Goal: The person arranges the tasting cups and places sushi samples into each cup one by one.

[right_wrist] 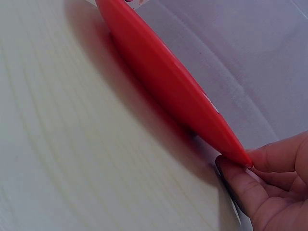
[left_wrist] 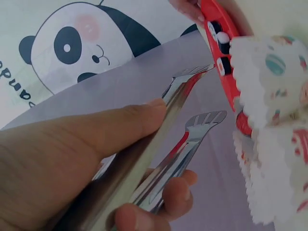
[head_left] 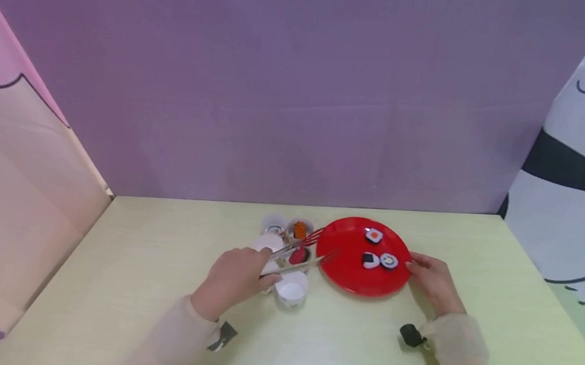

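Note:
My left hand (head_left: 236, 276) grips a pair of metal tongs (left_wrist: 149, 144). The slotted tips stand apart with nothing between them, near the left rim of a red plate (head_left: 338, 272). At the plate's right rim, my right hand (head_left: 434, 284) pinches the edge, thumb on one face and fingers on the other. On the plate lie a toy rice ball (head_left: 370, 261), a round sushi roll (head_left: 389, 261) touching or close beside it, and an orange-centred roll (head_left: 374, 235) farther back.
Several white paper cups (head_left: 291, 288) cluster left of the plate, partly hidden by the left hand and tongs. One holds an orange sushi piece (head_left: 299, 230), another a red piece (head_left: 300, 255). A purple backdrop (head_left: 296, 92) stands behind the pale table (head_left: 145, 287).

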The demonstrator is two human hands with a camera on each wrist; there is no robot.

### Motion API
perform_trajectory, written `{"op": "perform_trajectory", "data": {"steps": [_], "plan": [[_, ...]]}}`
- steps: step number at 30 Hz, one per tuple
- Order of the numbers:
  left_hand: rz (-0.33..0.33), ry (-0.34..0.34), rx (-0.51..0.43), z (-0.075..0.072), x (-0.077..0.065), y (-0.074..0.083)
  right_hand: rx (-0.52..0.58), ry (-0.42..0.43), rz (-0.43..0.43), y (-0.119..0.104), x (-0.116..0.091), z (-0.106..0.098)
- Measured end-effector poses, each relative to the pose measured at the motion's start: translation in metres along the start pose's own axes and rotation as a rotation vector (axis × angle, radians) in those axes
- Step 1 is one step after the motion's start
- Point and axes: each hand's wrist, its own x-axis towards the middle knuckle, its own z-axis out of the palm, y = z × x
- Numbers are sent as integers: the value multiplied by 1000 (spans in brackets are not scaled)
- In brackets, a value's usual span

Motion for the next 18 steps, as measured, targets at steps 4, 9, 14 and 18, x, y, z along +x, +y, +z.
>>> {"op": "perform_trajectory", "data": {"steps": [4, 9, 14, 18], "plan": [[6, -23, -21, 8, 8, 12, -1, -7, -15, 0, 0, 1], [30, -23, -24, 13, 18, 28, -1, -9, 1, 0, 0, 1], [35, -35, -63, 19, 26, 40, -4, -10, -2, 1, 0, 0], [19, -55, -57, 23, 33, 47, -26, -5, -3, 0, 0, -1]]}}
